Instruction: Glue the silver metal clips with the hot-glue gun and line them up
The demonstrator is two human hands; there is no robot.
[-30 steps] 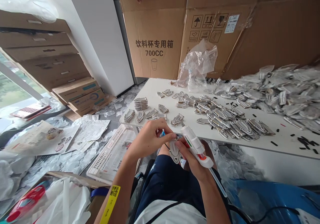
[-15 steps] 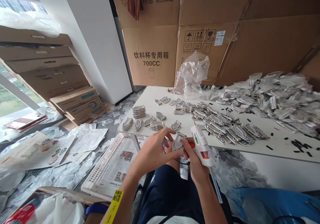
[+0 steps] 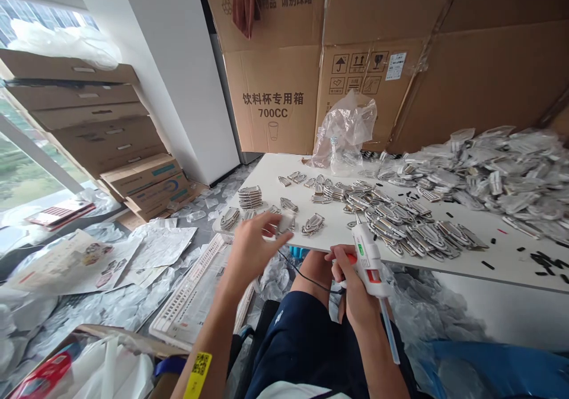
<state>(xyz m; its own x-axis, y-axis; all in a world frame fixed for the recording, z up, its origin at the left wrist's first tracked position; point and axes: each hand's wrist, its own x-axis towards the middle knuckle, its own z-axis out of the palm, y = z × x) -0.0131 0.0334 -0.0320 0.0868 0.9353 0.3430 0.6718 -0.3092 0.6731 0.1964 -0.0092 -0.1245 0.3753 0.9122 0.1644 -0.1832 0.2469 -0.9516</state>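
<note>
Over the table's near left edge, my left hand (image 3: 253, 245) is closed on a small pale frame-shaped piece (image 3: 285, 223), blurred by motion. Above my lap, my right hand (image 3: 355, 283) is wrapped round the handle of a white hot glue gun (image 3: 367, 255). Its nozzle points up and a clear glue stick (image 3: 390, 334) sticks out of its back end. Just beyond my left hand stand a neat stack of like pieces (image 3: 250, 197) and a loose group of them (image 3: 313, 224). A big heap of these pieces (image 3: 395, 215) lies beyond the gun.
On the white table (image 3: 267, 171), bagged pieces (image 3: 502, 168) are heaped at the right, with small black strips (image 3: 544, 262) nearer. A plastic bag (image 3: 344, 129) leans on the tall cardboard (image 3: 275, 67). A white crate (image 3: 178, 322) and plastic wrappers cover the floor at left.
My left hand has moved left and away from my right hand, carrying the frame-shaped piece over the table's edge. The glue gun has shifted slightly right in the view.
</note>
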